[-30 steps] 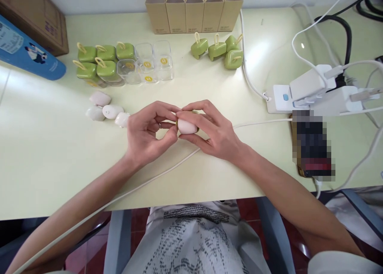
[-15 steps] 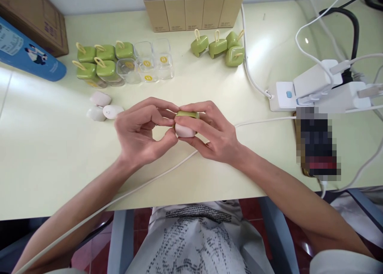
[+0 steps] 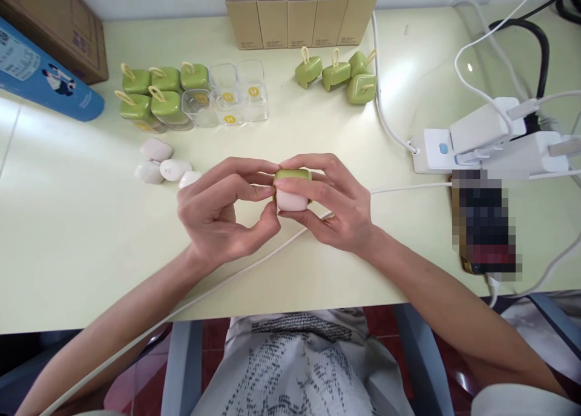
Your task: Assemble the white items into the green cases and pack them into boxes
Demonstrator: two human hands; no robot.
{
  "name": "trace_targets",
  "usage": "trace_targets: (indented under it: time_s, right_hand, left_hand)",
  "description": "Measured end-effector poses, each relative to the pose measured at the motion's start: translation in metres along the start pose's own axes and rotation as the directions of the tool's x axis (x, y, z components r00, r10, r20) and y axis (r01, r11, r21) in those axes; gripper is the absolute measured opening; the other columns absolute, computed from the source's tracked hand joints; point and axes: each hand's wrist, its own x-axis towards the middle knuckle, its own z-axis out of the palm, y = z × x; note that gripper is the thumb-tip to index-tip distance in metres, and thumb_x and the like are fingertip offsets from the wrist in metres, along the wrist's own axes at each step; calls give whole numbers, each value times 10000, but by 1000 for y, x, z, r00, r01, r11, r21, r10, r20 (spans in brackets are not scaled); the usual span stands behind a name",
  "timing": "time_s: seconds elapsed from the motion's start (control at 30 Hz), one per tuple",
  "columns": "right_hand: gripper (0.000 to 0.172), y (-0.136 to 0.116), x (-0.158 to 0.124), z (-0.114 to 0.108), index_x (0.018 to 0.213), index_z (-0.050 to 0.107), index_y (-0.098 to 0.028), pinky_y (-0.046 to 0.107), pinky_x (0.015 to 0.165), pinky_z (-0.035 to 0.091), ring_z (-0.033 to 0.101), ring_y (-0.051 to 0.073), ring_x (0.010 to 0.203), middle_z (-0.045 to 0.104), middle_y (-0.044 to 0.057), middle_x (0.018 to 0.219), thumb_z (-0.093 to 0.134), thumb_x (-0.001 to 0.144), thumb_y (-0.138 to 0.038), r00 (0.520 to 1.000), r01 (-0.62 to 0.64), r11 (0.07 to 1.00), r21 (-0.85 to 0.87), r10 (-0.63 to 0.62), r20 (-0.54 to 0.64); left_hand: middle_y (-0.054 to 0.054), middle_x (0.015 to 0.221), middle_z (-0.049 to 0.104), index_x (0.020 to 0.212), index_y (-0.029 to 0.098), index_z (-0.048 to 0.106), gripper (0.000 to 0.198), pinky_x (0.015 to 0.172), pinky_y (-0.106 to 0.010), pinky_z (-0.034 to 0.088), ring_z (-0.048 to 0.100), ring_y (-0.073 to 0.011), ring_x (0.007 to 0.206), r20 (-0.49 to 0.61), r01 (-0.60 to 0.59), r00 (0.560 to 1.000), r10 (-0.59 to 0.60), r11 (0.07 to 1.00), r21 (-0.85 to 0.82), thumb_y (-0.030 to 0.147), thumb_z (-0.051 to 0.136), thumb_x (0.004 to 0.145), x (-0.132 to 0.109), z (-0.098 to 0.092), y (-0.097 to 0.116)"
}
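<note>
Between my hands, above the middle of the table, is a green cap point(image 3: 295, 174) with a pinkish-white rounded piece point(image 3: 292, 202) on its near side. My left hand point(image 3: 222, 213) pinches its left edge with thumb and fingertips. My right hand point(image 3: 345, 204) grips it from the right, index and middle fingers across the top and thumb below. Whether the white piece is fully seated in the cap cannot be seen. Several loose white pieces point(image 3: 176, 170) lie just beyond my left hand, one partly covered by it. Further back right sit several green caps point(image 3: 336, 72) with cream loops.
At the back left, green-capped clear containers point(image 3: 166, 107) stand beside open clear cups point(image 3: 230, 119). Brown cardboard boxes point(image 3: 275, 25) line the wall. A power strip point(image 3: 431, 151) and a blurred phone point(image 3: 488, 222) are on the right. A white cable point(image 3: 245, 269) runs beneath my hands.
The view has shifted slightly, so everything sits a little further right. Another white piece now shows beside my left hand. Both hands keep their hold on the green cap.
</note>
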Motion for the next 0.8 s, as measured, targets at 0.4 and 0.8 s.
trace_targets:
  time_s: [0.4,0.8]
  right_hand:
    - [679,2,3,-12,1689,614,-347,494,1086,716,707,290,1314,680,106,1405,709,1093,-657,944,-327,936,133,317,87]
    - [672,3,10,-16,1520,729,-302,428,1097,693,773,269,1241,746,103,1446,883,961,-642,732,-665,602,443,642,226]
  left_hand:
    - [-98,1297,804,1113,242,759,262,892,-377,764,836,-249,1173,164,301,947,-275,939,-165,464,868,1028,-7,-1,-7]
    - [-109,1345,804,1331,255,735,510,910,-350,730,852,-219,1047,242,509,857,-456,822,-256,556,915,962,-15,6,-41]
